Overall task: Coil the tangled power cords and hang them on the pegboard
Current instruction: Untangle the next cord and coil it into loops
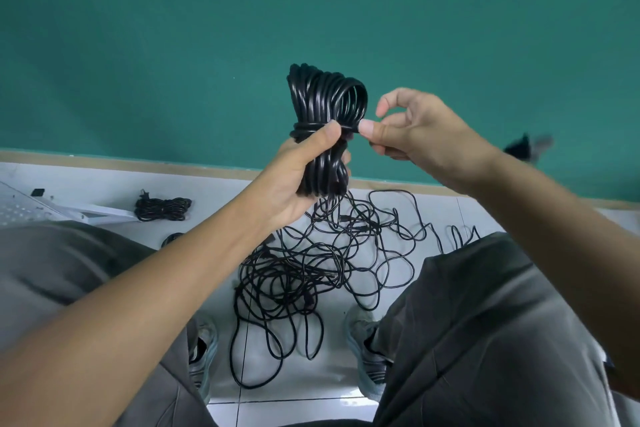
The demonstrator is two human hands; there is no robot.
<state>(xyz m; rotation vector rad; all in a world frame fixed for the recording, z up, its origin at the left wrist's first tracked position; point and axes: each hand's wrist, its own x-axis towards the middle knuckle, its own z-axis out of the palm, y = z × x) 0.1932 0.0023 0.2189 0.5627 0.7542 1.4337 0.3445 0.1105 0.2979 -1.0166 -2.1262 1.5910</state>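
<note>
Glossy black coil [325,107], hands [294,177] gripping, pinching

Both forearms bare, raised from the lower corners toward the middle of the frame. Left hand [294,177] upright at chest height, fingers and thumb curled round the lower half of a coiled cord [325,114], thumb tip pressed across the wraps at its waist. Right hand [420,135] just beside it (palm turned inward), thumb and a bent finger pinching the loose cord end against the coil, index finger arched above, the remaining fingers tucked under. Wrists level, hands nearly touching.
</note>
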